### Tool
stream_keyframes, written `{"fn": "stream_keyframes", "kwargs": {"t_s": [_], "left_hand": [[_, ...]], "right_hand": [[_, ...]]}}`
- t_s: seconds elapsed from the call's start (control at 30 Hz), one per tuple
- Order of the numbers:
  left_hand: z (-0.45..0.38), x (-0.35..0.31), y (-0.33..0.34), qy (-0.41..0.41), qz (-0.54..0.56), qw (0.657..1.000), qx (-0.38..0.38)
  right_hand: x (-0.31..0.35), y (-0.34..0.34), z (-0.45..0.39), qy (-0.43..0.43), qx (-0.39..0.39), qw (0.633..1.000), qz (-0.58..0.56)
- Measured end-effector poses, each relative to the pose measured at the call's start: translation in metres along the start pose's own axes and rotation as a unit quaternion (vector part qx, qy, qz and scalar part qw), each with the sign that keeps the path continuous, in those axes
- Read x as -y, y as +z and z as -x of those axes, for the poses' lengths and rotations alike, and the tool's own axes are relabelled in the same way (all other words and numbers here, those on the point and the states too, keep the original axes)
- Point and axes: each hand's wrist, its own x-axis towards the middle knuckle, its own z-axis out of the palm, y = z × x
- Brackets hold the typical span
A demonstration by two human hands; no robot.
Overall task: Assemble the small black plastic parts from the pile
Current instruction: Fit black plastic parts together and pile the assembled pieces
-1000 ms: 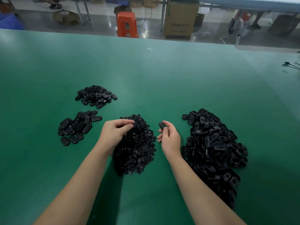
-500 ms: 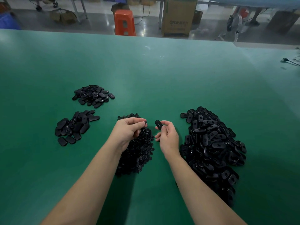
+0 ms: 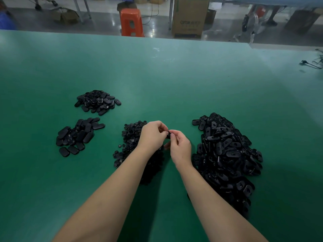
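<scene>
A black oval plastic part point(image 3: 168, 134) sits pinched between the thumb and fingers of my right hand point(image 3: 180, 147). My left hand point(image 3: 153, 135) meets it from the left with curled fingertips on the part; whether they hold a small round piece is hidden. Both hands hover over a pile of small round black pieces point(image 3: 131, 137) in the middle of the green table point(image 3: 157, 75). A large heap of black oval parts point(image 3: 227, 151) lies just right of my right hand.
Two smaller groups of black oval parts lie to the left, one nearer point(image 3: 78, 135) and one farther back point(image 3: 97, 101). Beyond the table's far edge stand an orange stool point(image 3: 132, 21) and a cardboard box point(image 3: 189, 18). A cable point(image 3: 311, 62) lies at the table's right edge.
My left hand has lifted off the round-piece pile and moved right to meet my right hand. My right hand still holds the oval part, and the two hands now touch at it.
</scene>
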Motion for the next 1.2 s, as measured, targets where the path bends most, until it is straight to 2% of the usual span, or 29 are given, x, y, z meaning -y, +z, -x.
{"fn": "stream_keyframes", "kwargs": {"t_s": [0.5, 0.87, 1.0, 1.2], "left_hand": [[-0.001, -0.004, 0.003, -0.005, -0.074, 0.997, 0.007], [0.0, 0.0, 0.01, -0.005, -0.048, 0.999, -0.017], [-0.002, 0.004, 0.009, -0.015, -0.014, 1.0, -0.02], [-0.001, 0.004, 0.008, -0.014, 0.005, 1.0, -0.002]], "right_hand": [[-0.001, 0.0, 0.0, 0.0, -0.003, 1.0, 0.014], [-0.003, 0.002, -0.001, -0.011, -0.024, 0.999, 0.037], [-0.004, 0.003, -0.002, -0.019, -0.048, 0.999, 0.017], [-0.01, 0.004, -0.004, 0.007, -0.041, 0.999, -0.014]]}}
